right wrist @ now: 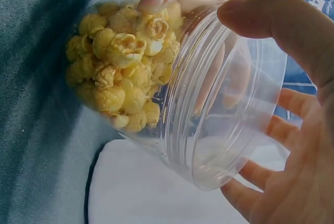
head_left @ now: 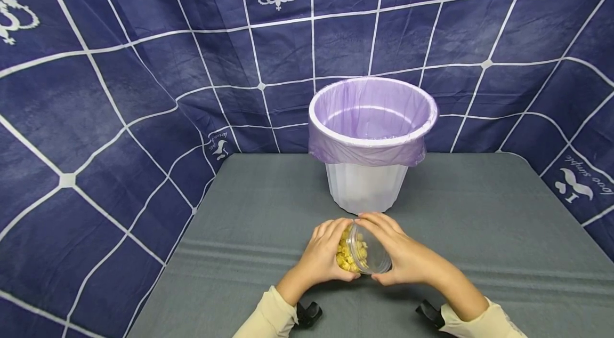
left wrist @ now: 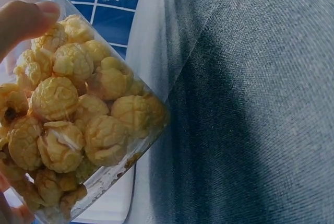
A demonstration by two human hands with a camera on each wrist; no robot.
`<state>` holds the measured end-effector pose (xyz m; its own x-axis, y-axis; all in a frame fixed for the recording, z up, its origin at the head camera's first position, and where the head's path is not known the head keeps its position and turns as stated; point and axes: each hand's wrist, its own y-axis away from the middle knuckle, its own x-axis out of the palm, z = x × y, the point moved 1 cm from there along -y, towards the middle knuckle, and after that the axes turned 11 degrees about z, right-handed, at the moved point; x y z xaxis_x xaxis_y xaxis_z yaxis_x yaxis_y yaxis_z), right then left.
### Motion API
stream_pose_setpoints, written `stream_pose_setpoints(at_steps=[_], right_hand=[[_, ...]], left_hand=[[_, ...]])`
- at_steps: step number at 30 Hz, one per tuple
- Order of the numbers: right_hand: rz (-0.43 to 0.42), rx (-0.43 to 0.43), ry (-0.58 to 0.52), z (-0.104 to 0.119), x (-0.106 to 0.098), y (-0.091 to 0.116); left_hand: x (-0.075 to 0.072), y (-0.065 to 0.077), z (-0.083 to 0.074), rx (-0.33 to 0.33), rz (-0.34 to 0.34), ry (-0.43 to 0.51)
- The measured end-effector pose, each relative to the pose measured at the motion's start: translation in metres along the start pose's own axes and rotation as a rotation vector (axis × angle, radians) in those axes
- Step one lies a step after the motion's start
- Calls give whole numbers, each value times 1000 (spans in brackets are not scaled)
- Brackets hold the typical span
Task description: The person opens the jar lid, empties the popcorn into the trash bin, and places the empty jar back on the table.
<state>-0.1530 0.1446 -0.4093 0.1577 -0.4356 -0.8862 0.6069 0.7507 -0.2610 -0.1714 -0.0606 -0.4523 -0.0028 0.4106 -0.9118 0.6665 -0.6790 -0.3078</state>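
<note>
In the head view, my left hand [head_left: 316, 258] grips a clear plastic jar [head_left: 342, 259] tilted on its side over the table. Yellow popcorn [left wrist: 73, 104] fills much of this jar, as the left wrist view shows. My right hand [head_left: 414, 258] curls round a clear, empty plastic container [head_left: 379, 254], set mouth to mouth with the jar. Ridged rims meet between the hands in the right wrist view, with the right thumb [right wrist: 261, 15] lying across the seam. Popcorn pieces sit close to the rim on the jar's side.
A white bin [head_left: 366, 188] with a purple liner [head_left: 374, 155] folded over its rim stands just beyond the hands. Grey cloth [head_left: 249, 210] covers the table. Dark blue patterned curtains [head_left: 283, 61] hang behind and on both sides.
</note>
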Motion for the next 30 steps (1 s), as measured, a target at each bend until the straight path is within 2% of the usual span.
stream_pose_setpoints(at_steps=[7, 12, 22, 30], right_hand=[[28, -11, -8, 2, -3, 3], [22, 30, -34, 0, -9, 8], [8, 259, -54, -23, -14, 26], [102, 427, -97, -45, -2, 41]], left_hand=[[0, 1, 2, 13, 18, 25], [0, 3, 5, -13, 16, 55], [-2, 3, 8, -40, -8, 67], [-2, 5, 10, -46, -18, 32]])
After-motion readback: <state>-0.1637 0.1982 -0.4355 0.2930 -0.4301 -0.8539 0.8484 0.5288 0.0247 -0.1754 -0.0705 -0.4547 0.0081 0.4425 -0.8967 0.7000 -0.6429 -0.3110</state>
